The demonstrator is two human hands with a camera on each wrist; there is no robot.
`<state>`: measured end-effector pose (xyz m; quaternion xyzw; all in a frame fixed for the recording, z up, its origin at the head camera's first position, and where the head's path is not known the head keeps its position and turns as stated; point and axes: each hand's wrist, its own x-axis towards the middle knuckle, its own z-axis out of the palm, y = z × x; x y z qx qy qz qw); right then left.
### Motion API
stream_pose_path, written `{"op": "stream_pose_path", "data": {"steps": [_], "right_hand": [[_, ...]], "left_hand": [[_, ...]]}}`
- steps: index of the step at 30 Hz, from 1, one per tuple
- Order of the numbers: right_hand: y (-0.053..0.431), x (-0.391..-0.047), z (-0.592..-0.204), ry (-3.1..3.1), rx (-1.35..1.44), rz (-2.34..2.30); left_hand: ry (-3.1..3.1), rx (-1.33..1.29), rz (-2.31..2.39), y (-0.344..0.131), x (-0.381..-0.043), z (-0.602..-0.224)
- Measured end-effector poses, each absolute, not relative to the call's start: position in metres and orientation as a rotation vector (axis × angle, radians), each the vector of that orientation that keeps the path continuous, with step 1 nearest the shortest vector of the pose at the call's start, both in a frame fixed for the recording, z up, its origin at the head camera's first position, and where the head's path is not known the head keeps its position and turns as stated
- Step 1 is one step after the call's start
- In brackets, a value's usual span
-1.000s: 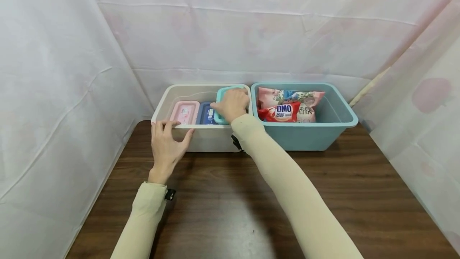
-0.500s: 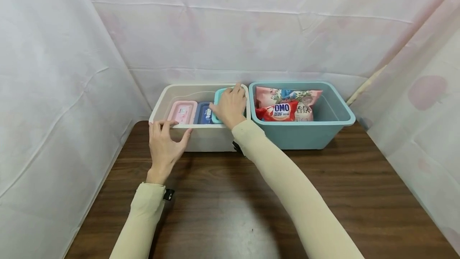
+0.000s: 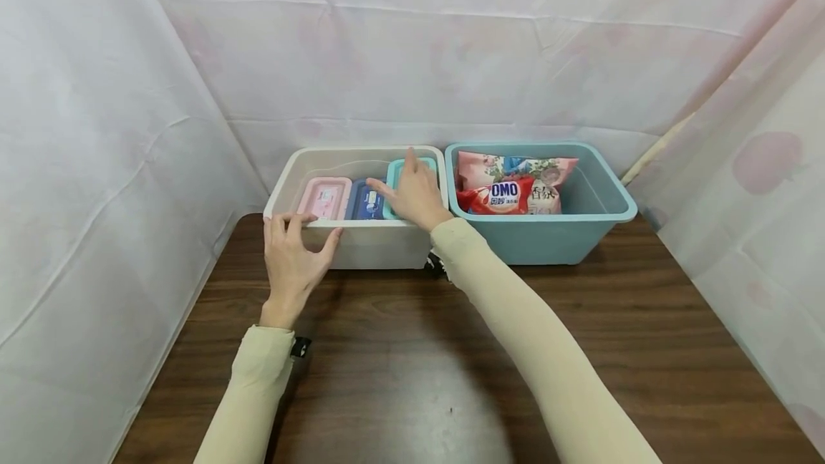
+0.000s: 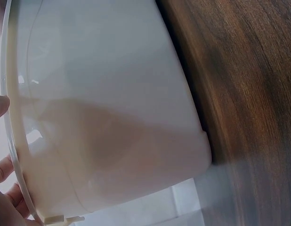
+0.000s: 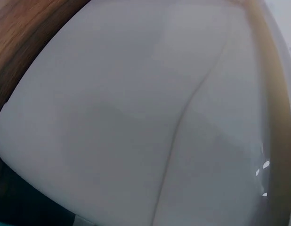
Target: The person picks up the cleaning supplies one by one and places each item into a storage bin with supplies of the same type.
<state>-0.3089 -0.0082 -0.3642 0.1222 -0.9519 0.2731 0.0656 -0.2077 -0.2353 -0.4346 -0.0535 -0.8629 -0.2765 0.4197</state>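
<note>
A white storage bin (image 3: 370, 245) stands at the back, holding a pink lidded box (image 3: 325, 199), a dark blue lidded box (image 3: 369, 200) and a turquoise lidded box (image 3: 393, 188) side by side. My left hand (image 3: 291, 263) holds the bin's front rim near its left corner, fingers hooked over it and thumb at the outside. In the left wrist view, fingertips (image 4: 3, 169) lie along the rim. My right hand (image 3: 415, 195) is over the turquoise box with fingers extended and thumb spread, covering part of its lid. The right wrist view is filled by the bin's outer wall (image 5: 112, 117).
Right beside the white bin stands a blue-green bin (image 3: 535, 242). Inside it are a red OMO packet (image 3: 501, 195) and a pink floral bag (image 3: 480, 167). Both bins stand on a dark wooden table (image 3: 387, 378), with pale cloth (image 3: 387, 70) hanging behind and at the sides.
My right hand has loosened from the turquoise box, its fingers now straighter and more spread. That box has gone lower into the white bin. My left hand has stayed at the rim.
</note>
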Motion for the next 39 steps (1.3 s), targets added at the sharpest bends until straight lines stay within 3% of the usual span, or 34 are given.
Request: {"op": "stream_pose_path", "data": {"steps": [14, 19, 35, 39], "right_hand": [[-0.002, -0.316, -0.349, -3.101, 0.448, 0.909], [0.014, -0.311, -0.346, -2.989, 0.4, 1.164], [0.111, -0.242, -0.329, -2.089, 0.501, 2.063], [0.137, -0.221, -0.331, -1.985, 0.456, 2.055]], "left_hand": [[-2.138, -0.154, -0.696, -0.234, -0.209, -0.43], [-2.172, -0.156, -0.715, -0.23, -0.21, -0.43], [-2.257, -0.126, -0.754, -0.233, -0.194, -0.421], [-2.263, -0.13, -0.749, -0.233, -0.184, -0.417]]}}
